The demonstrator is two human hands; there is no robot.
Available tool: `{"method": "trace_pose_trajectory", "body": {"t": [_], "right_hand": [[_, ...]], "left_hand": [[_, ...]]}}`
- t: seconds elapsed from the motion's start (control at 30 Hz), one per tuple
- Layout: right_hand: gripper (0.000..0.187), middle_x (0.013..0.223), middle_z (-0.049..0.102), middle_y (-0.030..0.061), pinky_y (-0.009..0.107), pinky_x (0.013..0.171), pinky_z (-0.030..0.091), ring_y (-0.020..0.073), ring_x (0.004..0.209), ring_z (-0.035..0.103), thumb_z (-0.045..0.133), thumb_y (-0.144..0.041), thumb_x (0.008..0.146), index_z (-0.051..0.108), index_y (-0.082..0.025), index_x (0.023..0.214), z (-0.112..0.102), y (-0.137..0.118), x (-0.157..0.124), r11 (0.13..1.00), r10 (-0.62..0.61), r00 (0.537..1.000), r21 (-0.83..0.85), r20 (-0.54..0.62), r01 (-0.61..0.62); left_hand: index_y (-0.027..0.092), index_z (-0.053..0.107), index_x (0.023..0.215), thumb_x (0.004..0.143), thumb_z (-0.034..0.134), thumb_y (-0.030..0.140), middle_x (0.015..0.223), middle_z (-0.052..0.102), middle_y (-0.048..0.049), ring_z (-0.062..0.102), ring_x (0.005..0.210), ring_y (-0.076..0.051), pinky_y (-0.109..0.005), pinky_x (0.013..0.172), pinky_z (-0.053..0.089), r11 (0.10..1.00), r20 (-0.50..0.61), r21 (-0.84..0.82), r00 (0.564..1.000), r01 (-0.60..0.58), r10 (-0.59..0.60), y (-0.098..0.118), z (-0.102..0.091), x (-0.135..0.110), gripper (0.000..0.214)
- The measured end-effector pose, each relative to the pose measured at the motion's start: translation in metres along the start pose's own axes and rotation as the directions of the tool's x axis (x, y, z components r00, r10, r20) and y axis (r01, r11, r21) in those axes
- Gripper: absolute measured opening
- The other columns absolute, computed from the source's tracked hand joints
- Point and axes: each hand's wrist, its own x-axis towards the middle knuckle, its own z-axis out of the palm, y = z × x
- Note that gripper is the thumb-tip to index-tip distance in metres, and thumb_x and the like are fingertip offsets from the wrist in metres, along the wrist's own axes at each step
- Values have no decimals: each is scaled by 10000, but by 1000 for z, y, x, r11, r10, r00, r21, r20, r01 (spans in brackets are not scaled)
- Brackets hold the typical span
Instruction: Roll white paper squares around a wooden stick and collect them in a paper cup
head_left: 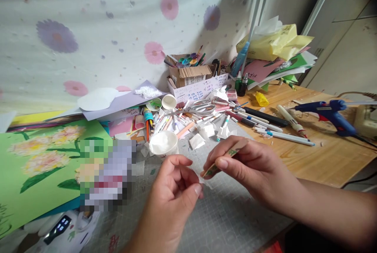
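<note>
My right hand (244,166) pinches a flat wooden craft stick (232,151) with green markings, its lower end pointing toward my left hand (179,190). The left hand's fingers are curled, with the thumb against the fingertips; whatever they hold, if anything, is hidden. A thin whitish scrap (207,183) shows just below the stick's tip, between the two hands; I cannot tell which hand touches it. Both hands are over a grey gridded cutting mat (224,217). Beyond the left hand stands a white paper cup (163,143).
Several markers and paper scraps (197,141) lie behind the hands, with scissors (202,107) among them. A blue glue gun (326,113) rests on the wooden tabletop (332,154) at right. Green paper with flowers (47,158) is at left. A cardboard box (191,73) stands behind.
</note>
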Motion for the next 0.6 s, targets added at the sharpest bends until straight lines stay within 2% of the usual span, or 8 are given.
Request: {"method": "trace_pose_trajectory", "body": {"t": [0.17,0.3,0.43,0.53,0.6], "right_hand": [[127,801,636,26,290,683,569,136,716,664,590,-236,923,614,-150,834,-3,8,2,973,72,997,223,-33,-63],[119,799,638,37,282,684,559,137,724,661,585,-222,926,616,-141,844,-2,3,2,988,66,998,140,-18,-62],[145,775,661,49,286,677,551,148,723,661,577,-256,931,610,-145,844,2,-2,1,999,32,999,33,20,-33],[140,769,659,39,278,683,554,141,720,665,587,-253,925,610,-148,836,2,1,2,996,58,998,69,13,-59],[118,782,651,26,279,689,569,132,719,668,600,-233,916,613,-151,833,1,6,3,981,84,996,178,-14,-80]], "left_hand": [[231,510,910,748,643,97,681,634,59,590,652,-123,-265,664,444,999,35,-36,999,-38,39,-2,-2,2,248],[223,523,909,729,694,148,803,671,-1,604,795,-176,-306,725,468,997,50,-71,999,-10,14,-1,-2,2,259],[219,529,868,739,681,142,746,636,16,573,738,-158,-284,690,462,999,22,-32,1000,18,-17,2,0,2,214],[216,535,846,751,659,122,709,620,32,561,672,-136,-264,656,452,1000,9,-11,1000,9,-9,3,0,2,182],[215,539,846,748,664,121,690,618,38,564,651,-128,-253,637,441,1000,9,-11,1000,1,-1,3,-1,1,184]]}}
